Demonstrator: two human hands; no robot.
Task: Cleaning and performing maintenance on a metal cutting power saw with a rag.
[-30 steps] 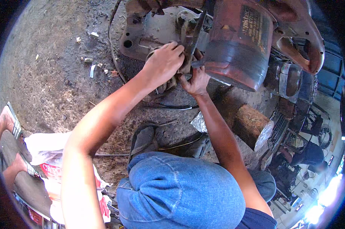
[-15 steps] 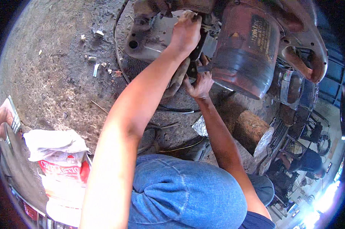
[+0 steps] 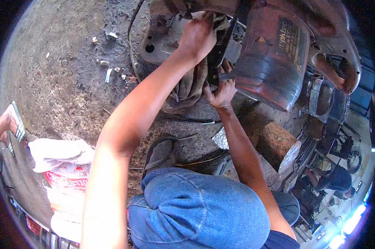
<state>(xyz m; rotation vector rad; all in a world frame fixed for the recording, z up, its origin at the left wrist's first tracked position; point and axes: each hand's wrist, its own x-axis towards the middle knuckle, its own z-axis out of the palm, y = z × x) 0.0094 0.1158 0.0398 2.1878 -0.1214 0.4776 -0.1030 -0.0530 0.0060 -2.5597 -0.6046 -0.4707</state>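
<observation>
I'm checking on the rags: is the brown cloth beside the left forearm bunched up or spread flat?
Bunched up: below the left hand, the brown cloth shows deep creases rather than one flat sheet.

On the reddish motor housing (image 3: 260, 58): carries a dark rectangular label (image 3: 288, 43) with tan lettering in several sideways lines, the largest along the left edge. On the white bag (image 3: 61, 150): shows white lettering across a red panel (image 3: 67, 181), below a small red emblem (image 3: 79, 169).
</observation>
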